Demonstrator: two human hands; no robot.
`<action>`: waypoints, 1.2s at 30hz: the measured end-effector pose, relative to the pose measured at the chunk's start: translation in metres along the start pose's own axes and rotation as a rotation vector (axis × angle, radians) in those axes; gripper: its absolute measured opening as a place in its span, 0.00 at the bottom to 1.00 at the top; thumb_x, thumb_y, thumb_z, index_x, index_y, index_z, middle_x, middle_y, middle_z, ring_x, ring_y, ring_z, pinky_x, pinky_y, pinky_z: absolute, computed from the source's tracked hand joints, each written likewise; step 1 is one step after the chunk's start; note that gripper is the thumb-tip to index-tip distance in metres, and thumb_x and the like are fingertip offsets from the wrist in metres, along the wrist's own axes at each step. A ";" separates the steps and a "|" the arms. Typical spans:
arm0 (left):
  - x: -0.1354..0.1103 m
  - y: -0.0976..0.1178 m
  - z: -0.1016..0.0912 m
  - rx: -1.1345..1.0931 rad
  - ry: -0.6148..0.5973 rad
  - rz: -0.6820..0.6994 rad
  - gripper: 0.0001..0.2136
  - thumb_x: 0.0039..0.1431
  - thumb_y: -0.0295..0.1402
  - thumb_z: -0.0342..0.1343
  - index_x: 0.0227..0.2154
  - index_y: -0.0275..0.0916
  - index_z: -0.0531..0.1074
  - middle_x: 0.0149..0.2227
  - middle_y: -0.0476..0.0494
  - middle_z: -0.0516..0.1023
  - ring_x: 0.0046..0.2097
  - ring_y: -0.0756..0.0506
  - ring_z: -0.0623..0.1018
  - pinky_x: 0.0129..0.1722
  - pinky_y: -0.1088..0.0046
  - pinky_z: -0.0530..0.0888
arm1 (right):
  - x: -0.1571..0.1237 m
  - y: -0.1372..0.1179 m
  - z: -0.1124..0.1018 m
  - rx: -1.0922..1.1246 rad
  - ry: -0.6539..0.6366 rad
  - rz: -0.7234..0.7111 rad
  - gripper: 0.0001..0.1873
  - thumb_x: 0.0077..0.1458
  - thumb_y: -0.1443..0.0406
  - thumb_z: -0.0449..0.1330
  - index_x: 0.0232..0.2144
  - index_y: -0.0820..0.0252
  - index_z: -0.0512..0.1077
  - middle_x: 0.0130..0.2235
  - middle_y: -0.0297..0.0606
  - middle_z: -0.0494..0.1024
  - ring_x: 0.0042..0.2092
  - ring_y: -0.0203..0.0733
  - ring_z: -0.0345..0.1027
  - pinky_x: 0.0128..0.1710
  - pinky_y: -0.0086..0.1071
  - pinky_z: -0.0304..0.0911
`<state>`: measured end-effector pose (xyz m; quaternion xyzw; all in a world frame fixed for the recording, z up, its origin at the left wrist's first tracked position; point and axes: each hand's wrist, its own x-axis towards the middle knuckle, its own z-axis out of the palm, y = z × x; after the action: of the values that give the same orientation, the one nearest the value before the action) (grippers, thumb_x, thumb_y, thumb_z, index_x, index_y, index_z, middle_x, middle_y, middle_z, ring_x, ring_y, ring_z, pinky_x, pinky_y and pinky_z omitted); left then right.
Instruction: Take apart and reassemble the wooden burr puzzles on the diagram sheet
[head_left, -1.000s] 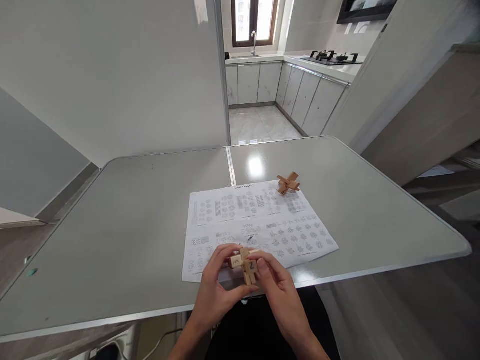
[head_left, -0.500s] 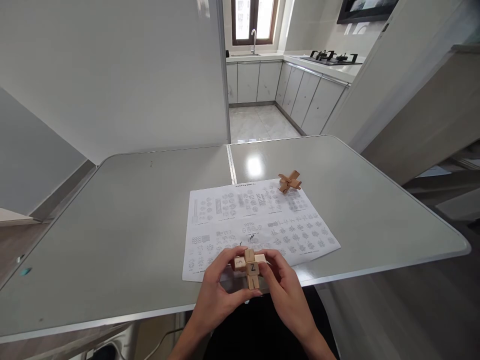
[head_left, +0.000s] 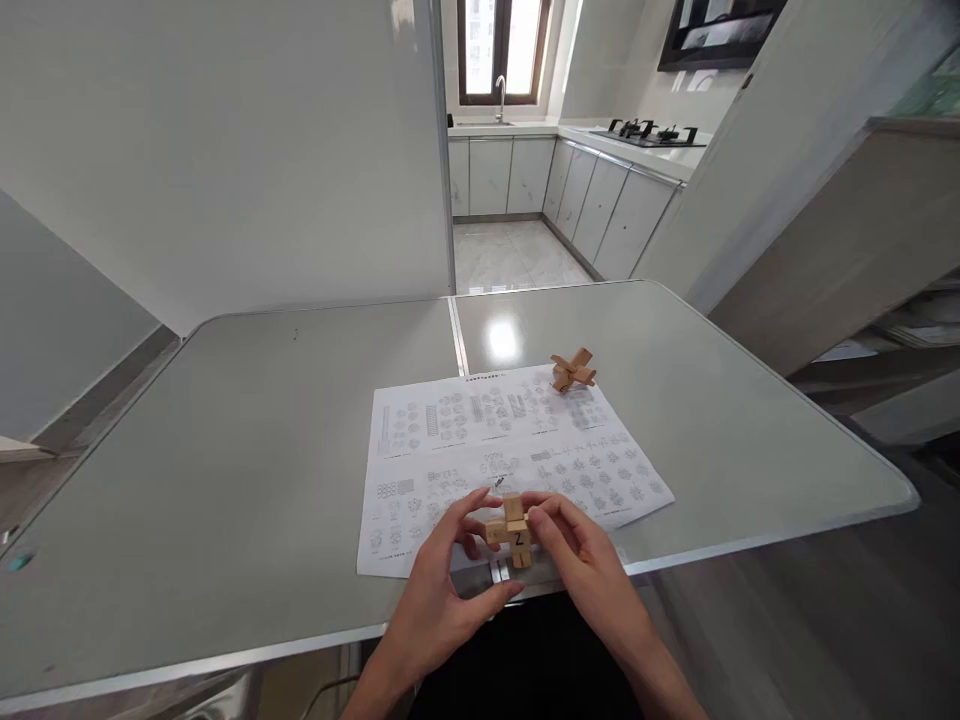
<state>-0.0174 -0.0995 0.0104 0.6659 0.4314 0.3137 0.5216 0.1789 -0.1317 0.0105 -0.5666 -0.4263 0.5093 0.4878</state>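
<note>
The wooden puzzle (head_left: 512, 530) is partly covered by the left hand (head_left: 442, 590) and right hand (head_left: 585, 570). The printed sheet (head_left: 465, 440) is seen with diagrams too small to read. Both forearms are cut off below.

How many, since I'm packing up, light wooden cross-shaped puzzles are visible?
2. One light wooden cross puzzle is between the left hand and right hand; the second puzzle rests on the white printed sheet's far right corner.
</note>
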 end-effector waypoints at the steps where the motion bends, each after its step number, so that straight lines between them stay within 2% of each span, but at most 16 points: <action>1: 0.001 -0.001 0.001 -0.003 0.009 0.016 0.36 0.58 0.30 0.68 0.67 0.57 0.61 0.62 0.44 0.75 0.45 0.45 0.79 0.51 0.61 0.77 | 0.005 -0.001 -0.006 -0.059 0.054 -0.024 0.22 0.67 0.45 0.59 0.38 0.56 0.77 0.55 0.45 0.80 0.52 0.52 0.77 0.49 0.38 0.74; 3: 0.003 -0.003 0.002 -0.002 0.018 0.033 0.32 0.62 0.31 0.64 0.66 0.55 0.62 0.59 0.44 0.76 0.42 0.46 0.79 0.49 0.61 0.78 | 0.017 -0.003 -0.022 -0.188 0.212 -0.112 0.24 0.66 0.43 0.59 0.35 0.57 0.77 0.54 0.46 0.80 0.51 0.53 0.76 0.48 0.38 0.72; 5: 0.004 -0.004 0.002 0.016 0.013 0.027 0.24 0.65 0.33 0.61 0.63 0.53 0.65 0.53 0.45 0.79 0.41 0.47 0.79 0.49 0.61 0.78 | 0.030 -0.004 -0.042 -0.331 0.373 -0.177 0.26 0.64 0.41 0.58 0.35 0.57 0.78 0.47 0.47 0.82 0.50 0.55 0.75 0.44 0.38 0.71; 8: 0.004 -0.003 0.001 0.047 -0.002 0.018 0.18 0.67 0.35 0.60 0.58 0.50 0.69 0.49 0.45 0.81 0.40 0.46 0.79 0.47 0.62 0.79 | 0.050 -0.005 -0.070 -0.462 0.510 -0.081 0.29 0.64 0.39 0.56 0.36 0.56 0.78 0.32 0.42 0.82 0.33 0.49 0.74 0.35 0.38 0.67; 9: 0.004 -0.003 0.001 0.056 -0.004 0.017 0.17 0.67 0.36 0.59 0.58 0.50 0.69 0.48 0.45 0.81 0.39 0.46 0.79 0.47 0.63 0.79 | 0.055 -0.004 -0.078 -0.471 0.530 -0.065 0.30 0.64 0.38 0.55 0.35 0.56 0.78 0.31 0.41 0.82 0.31 0.48 0.73 0.33 0.37 0.66; 13: 0.004 -0.001 0.000 0.082 0.003 0.001 0.14 0.68 0.37 0.59 0.55 0.50 0.72 0.46 0.47 0.81 0.40 0.47 0.78 0.46 0.66 0.79 | 0.071 0.006 -0.099 -0.450 0.633 -0.051 0.31 0.58 0.36 0.60 0.34 0.57 0.76 0.34 0.47 0.86 0.34 0.52 0.77 0.37 0.40 0.67; 17: 0.005 0.001 0.001 0.104 0.009 -0.010 0.11 0.68 0.38 0.59 0.52 0.49 0.74 0.44 0.47 0.82 0.40 0.46 0.78 0.45 0.67 0.79 | 0.081 0.017 -0.105 -0.419 0.682 -0.056 0.29 0.59 0.38 0.61 0.38 0.57 0.75 0.38 0.47 0.87 0.34 0.51 0.79 0.40 0.41 0.68; 24: 0.007 0.004 0.002 0.156 0.023 -0.006 0.09 0.68 0.40 0.58 0.49 0.47 0.75 0.42 0.46 0.82 0.38 0.46 0.79 0.43 0.67 0.79 | 0.074 0.031 -0.099 -0.256 0.662 -0.095 0.30 0.59 0.42 0.63 0.51 0.57 0.67 0.41 0.46 0.86 0.35 0.50 0.80 0.35 0.38 0.69; 27: 0.008 0.004 0.002 0.175 0.024 0.003 0.09 0.69 0.40 0.58 0.48 0.47 0.76 0.41 0.46 0.82 0.38 0.46 0.79 0.42 0.68 0.79 | 0.068 0.031 -0.096 -0.281 0.599 -0.122 0.25 0.63 0.44 0.61 0.49 0.57 0.67 0.37 0.43 0.85 0.35 0.50 0.79 0.37 0.39 0.69; 31: 0.010 0.003 0.003 0.212 0.043 0.031 0.08 0.69 0.40 0.58 0.46 0.46 0.77 0.39 0.46 0.83 0.38 0.45 0.81 0.41 0.69 0.80 | 0.062 0.027 -0.095 -0.419 0.447 -0.152 0.19 0.66 0.47 0.57 0.43 0.56 0.73 0.37 0.41 0.84 0.36 0.49 0.78 0.39 0.40 0.68; 36: 0.009 0.006 0.006 0.261 0.056 0.041 0.08 0.69 0.40 0.57 0.45 0.46 0.78 0.38 0.47 0.84 0.38 0.45 0.81 0.40 0.70 0.80 | 0.059 0.026 -0.102 -0.452 0.294 -0.180 0.19 0.66 0.49 0.56 0.41 0.56 0.77 0.37 0.41 0.85 0.35 0.48 0.77 0.37 0.37 0.68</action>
<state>-0.0069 -0.0945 0.0142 0.7277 0.4691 0.2842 0.4117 0.2865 -0.0900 -0.0243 -0.6888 -0.5022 0.2682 0.4488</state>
